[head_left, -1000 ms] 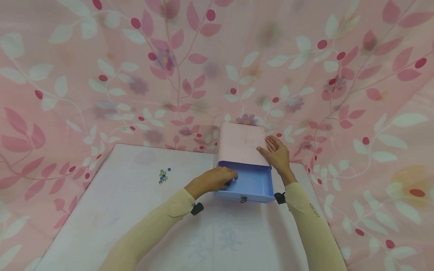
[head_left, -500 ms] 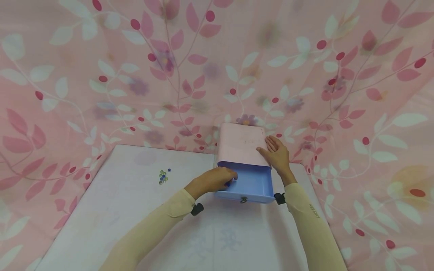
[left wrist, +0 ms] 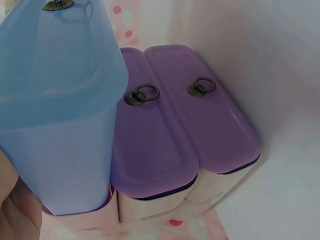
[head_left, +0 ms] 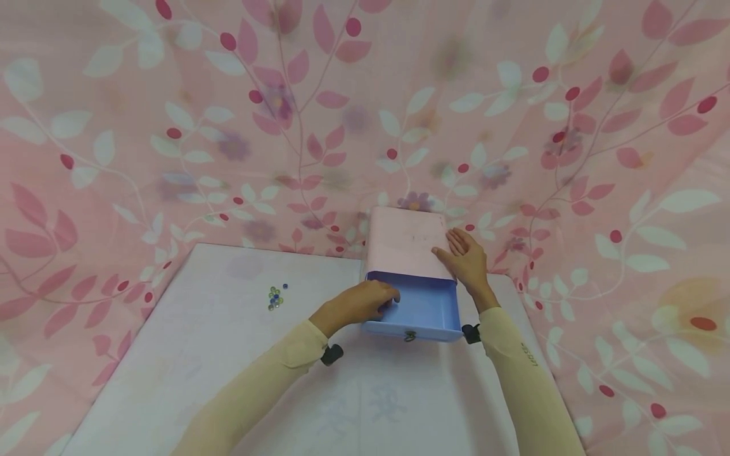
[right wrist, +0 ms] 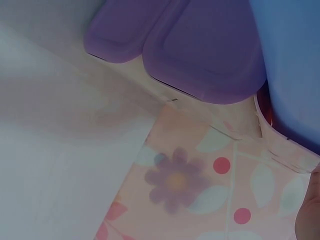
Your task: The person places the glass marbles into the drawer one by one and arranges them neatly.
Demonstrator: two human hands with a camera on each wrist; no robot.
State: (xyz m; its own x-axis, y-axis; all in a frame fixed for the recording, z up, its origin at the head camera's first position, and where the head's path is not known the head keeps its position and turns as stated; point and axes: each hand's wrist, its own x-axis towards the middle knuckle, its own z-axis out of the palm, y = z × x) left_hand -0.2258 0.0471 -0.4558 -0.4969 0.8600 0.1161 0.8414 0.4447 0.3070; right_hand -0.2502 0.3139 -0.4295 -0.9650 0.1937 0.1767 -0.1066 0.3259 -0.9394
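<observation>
A small pink cabinet has its blue top drawer pulled out toward me. My left hand reaches over the left side of that drawer, fingers bent down inside it. Whether anything is between its fingertips I cannot tell. On the cabinet's right edge rests my right hand, thumb on the top and fingers extended along the side. In the left wrist view, part of the left hand shows beside the blue drawer. A bit of the right hand appears at the right wrist view's edge.
Several green and blue glass beads lie on the white table, left of the cabinet. Below the blue drawer are two closed purple drawers with metal ring pulls. A pink floral cloth hangs behind the table.
A dark blue bead seen under my left fingertips earlier no longer shows; the left fingers have shifted very slightly. My right hand and the cabinet stay in place.
</observation>
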